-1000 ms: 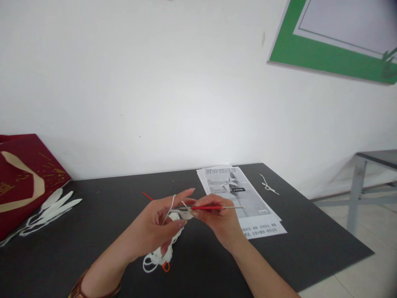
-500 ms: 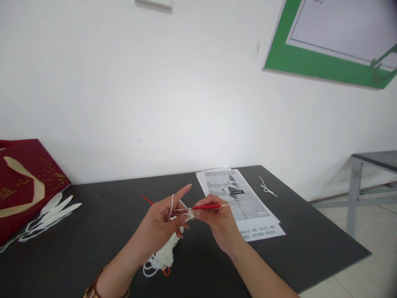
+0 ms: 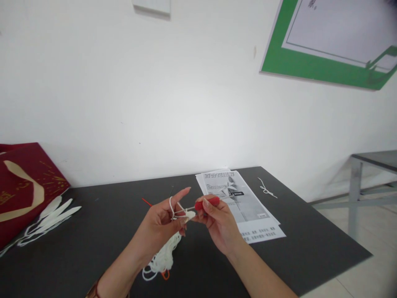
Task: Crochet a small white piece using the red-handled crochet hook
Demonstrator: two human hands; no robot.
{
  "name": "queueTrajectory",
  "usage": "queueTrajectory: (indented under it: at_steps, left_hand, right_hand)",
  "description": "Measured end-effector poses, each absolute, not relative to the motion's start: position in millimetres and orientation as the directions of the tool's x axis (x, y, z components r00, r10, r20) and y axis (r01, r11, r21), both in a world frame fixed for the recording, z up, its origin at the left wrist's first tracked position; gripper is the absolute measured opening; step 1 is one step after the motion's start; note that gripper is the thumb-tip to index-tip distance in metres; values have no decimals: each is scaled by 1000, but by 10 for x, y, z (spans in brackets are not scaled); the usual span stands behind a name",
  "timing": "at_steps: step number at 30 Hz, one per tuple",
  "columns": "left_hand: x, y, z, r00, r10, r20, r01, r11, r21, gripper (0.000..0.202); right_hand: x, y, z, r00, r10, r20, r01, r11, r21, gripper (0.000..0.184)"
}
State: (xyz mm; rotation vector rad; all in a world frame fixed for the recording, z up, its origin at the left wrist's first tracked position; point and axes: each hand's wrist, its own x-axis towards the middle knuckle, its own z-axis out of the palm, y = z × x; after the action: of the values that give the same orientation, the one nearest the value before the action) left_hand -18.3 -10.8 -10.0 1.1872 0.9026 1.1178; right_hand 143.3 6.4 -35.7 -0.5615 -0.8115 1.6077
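Note:
My right hand [image 3: 218, 221] grips a crochet hook [image 3: 207, 203] by its red handle, the thin metal shaft pointing left. My left hand [image 3: 163, 221] pinches a small piece of white crochet work [image 3: 190, 215] between thumb and fingers. White yarn [image 3: 171, 203] loops round its raised index finger and runs to the hook's shaft. A skein of white yarn [image 3: 163, 258] lies on the table under my left hand, an orange loop [image 3: 166, 274] at its lower end. The hook's tip is by the yarn near my left fingers, too small to make out.
Printed sheets [image 3: 260, 236] lie behind my right hand on the dark table [image 3: 310, 248]. A short white string [image 3: 266, 190] is to their right. White crocheted petals [image 3: 58, 213] rest beside a dark red bag [image 3: 18, 186] at left. A thin red stick [image 3: 147, 202] lies behind my left hand.
My right hand has turned, so the red handle now sits further right and more of the metal shaft shows. The left hand still pinches the white piece.

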Motion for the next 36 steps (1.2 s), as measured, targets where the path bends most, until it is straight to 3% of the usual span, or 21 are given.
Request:
queueTrajectory:
  at_steps: [4,9,14,17,21,24,26,28,32,36]
  left_hand:
    - [-187,-95,-128,221,974,56,-178,-16,984,71]
    - [-188,-83,-104,219,973,68,-151,-35,988,79]
    - [-184,-86,-97,197,979,47,-112,-25,993,71]
    - [-176,-74,-164,159,985,67,-109,-50,993,69]
    - [-143,-45,-253,93,991,94,-98,-84,992,71]
    - [-117,-39,-258,54,997,63,-96,-58,994,74]
    - [-107,-47,-247,56,997,44,-125,-36,992,75]
    - [-105,-60,-236,68,997,36,-166,-25,986,75]
    - [-127,-78,-203,101,995,8,-329,26,944,71]
    - [-171,-82,-142,159,987,-18,-467,91,880,74]
  right_hand:
    - [1437,69,-376,-192,977,91,-622,-49,-781,16]
    - [1465,57,-396,-93,983,159,-519,89,-850,15]
    - [1466,67,-377,-150,986,75,-588,-28,-809,18]
    - [1471,72,-364,-142,986,86,-567,-10,-824,21]
    - [1491,54,-358,-33,974,225,-416,192,-889,16]
    - [1508,10,-367,32,915,402,-143,403,-904,12]
    - [1517,-24,-388,5,833,554,55,553,-832,13]
    - [1524,-51,-424,-91,731,676,181,679,-711,26]
    - [1524,-67,-493,-228,586,778,218,809,-545,47]
    - [1485,-51,-494,-110,711,694,52,702,-711,35]
